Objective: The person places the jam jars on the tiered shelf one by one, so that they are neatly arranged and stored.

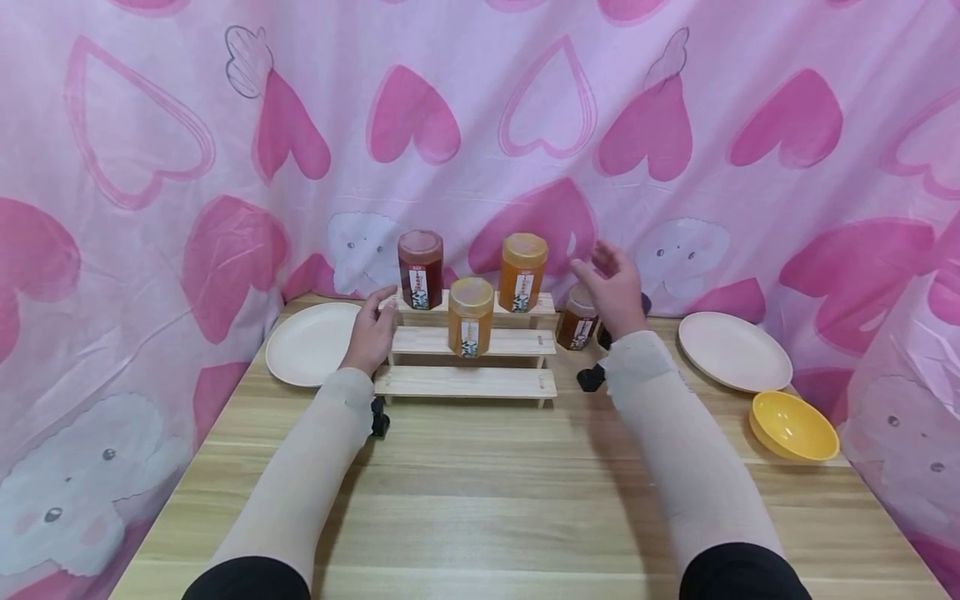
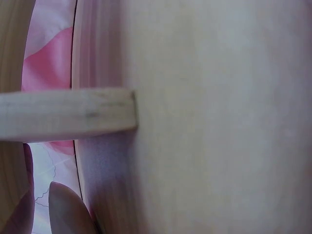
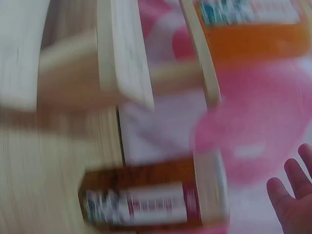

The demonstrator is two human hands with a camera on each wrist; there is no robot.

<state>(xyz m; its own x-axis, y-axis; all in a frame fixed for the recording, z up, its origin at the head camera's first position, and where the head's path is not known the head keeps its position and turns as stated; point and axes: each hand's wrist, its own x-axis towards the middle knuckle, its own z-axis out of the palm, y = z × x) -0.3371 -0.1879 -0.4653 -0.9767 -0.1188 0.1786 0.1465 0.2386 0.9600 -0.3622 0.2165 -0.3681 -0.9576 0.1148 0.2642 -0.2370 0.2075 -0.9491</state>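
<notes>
A three-tier wooden rack (image 1: 465,382) stands mid-table. My left hand (image 1: 369,333) is at the left end of its upper tiers, fingers extended and fingertips right beside the wood; in the left wrist view, fingertips (image 2: 68,209) show near the boards. A dark red jar (image 1: 422,279) and an orange jar (image 1: 522,279) stand on the top tier, a yellow-orange jar (image 1: 470,325) on the middle one. My right hand (image 1: 615,292) is raised to the right of the rack with fingers spread and holds nothing. Close by it, a brown jar (image 1: 577,323) stands upright on the table.
Another dark item (image 1: 604,337) is mostly hidden behind my right wrist. White plates lie at the left (image 1: 307,346) and right (image 1: 735,352), with a yellow bowl (image 1: 793,427) in front of the right one. A pink heart-patterned curtain (image 1: 480,108) hangs behind the table (image 1: 480,500).
</notes>
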